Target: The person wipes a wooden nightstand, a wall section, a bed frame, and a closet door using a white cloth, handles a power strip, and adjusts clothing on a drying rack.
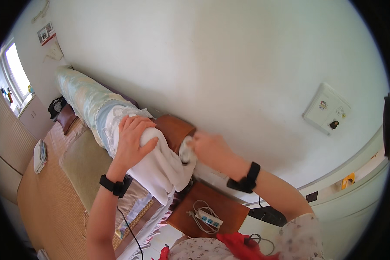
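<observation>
Head view: left of centre in the frame, the left hand rests with fingers spread on the white cloth. Near frame centre, the blurred right hand is at the cloth's right edge; I cannot tell whether its fingers grip. A power strip lies lower centre.

The light is soft but bright; the left window glares white. Faint shadows lie on the wall. The right hand is motion-blurred, and edges bend near the black rim.
</observation>
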Demonstrator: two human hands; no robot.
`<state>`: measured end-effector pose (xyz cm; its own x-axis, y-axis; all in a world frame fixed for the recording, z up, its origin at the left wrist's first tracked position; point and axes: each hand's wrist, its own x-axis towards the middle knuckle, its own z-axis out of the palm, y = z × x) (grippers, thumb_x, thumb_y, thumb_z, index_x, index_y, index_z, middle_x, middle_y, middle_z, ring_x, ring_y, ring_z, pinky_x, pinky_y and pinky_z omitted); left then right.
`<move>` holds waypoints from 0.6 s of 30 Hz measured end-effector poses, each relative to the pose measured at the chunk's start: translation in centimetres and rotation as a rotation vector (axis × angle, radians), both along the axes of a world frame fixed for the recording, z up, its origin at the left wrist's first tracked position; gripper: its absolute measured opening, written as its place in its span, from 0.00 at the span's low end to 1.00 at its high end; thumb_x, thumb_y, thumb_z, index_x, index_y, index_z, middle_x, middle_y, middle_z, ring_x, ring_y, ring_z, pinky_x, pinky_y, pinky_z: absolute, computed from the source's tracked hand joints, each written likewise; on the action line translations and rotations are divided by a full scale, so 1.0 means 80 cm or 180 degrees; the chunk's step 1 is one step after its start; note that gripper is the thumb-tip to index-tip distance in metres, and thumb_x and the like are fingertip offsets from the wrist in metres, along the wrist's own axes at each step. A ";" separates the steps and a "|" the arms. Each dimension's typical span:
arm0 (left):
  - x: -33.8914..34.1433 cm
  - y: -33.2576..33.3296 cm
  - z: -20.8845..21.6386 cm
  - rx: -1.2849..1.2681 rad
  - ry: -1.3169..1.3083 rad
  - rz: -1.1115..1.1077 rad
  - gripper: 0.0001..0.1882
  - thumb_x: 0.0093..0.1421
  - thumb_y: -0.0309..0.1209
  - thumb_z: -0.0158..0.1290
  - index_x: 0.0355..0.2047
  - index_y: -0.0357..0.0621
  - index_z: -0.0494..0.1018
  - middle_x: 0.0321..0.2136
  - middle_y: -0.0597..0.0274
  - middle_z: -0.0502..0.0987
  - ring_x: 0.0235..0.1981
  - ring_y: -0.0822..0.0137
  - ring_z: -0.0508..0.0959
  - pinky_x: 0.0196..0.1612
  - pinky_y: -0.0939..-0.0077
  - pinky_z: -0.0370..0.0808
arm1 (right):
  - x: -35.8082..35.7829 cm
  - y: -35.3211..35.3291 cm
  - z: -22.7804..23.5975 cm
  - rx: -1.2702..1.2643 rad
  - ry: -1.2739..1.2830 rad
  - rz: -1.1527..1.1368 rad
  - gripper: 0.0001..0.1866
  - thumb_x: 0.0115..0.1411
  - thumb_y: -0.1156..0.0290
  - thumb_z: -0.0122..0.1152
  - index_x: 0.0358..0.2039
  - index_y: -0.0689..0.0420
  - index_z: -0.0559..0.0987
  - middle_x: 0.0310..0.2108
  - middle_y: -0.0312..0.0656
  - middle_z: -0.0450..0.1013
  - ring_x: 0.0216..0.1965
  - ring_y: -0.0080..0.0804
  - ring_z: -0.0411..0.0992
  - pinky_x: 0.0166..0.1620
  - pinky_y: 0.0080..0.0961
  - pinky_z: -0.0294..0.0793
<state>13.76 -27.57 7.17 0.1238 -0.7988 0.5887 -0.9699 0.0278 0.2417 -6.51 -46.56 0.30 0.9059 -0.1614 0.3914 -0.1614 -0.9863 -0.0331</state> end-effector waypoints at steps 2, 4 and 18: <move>0.000 -0.003 -0.006 -0.0029 0.0031 -0.0020 0.18 0.56 0.34 0.62 0.47 0.43 0.79 0.49 0.59 0.80 0.58 0.54 0.74 0.72 0.47 0.53 | 0.010 -0.011 0.013 0.0117 -0.0392 0.0000 0.13 0.59 0.72 0.63 0.45 0.50 0.83 0.34 0.40 0.76 0.44 0.41 0.77 0.40 0.39 0.82; -0.001 -0.003 -0.011 -0.0061 0.0060 -0.0046 0.19 0.56 0.35 0.63 0.47 0.44 0.79 0.49 0.59 0.80 0.58 0.54 0.74 0.72 0.48 0.53 | 0.020 -0.005 -0.020 0.0122 -0.0784 0.0051 0.12 0.59 0.72 0.63 0.44 0.50 0.83 0.36 0.40 0.76 0.45 0.41 0.77 0.39 0.38 0.82; -0.005 0.002 -0.008 -0.0088 0.0138 0.0013 0.18 0.55 0.35 0.63 0.46 0.44 0.80 0.49 0.59 0.80 0.58 0.55 0.75 0.72 0.46 0.52 | 0.066 0.021 -0.003 0.0235 -0.0834 0.1192 0.09 0.52 0.75 0.65 0.35 0.58 0.86 0.47 0.39 0.77 0.51 0.40 0.74 0.56 0.38 0.76</move>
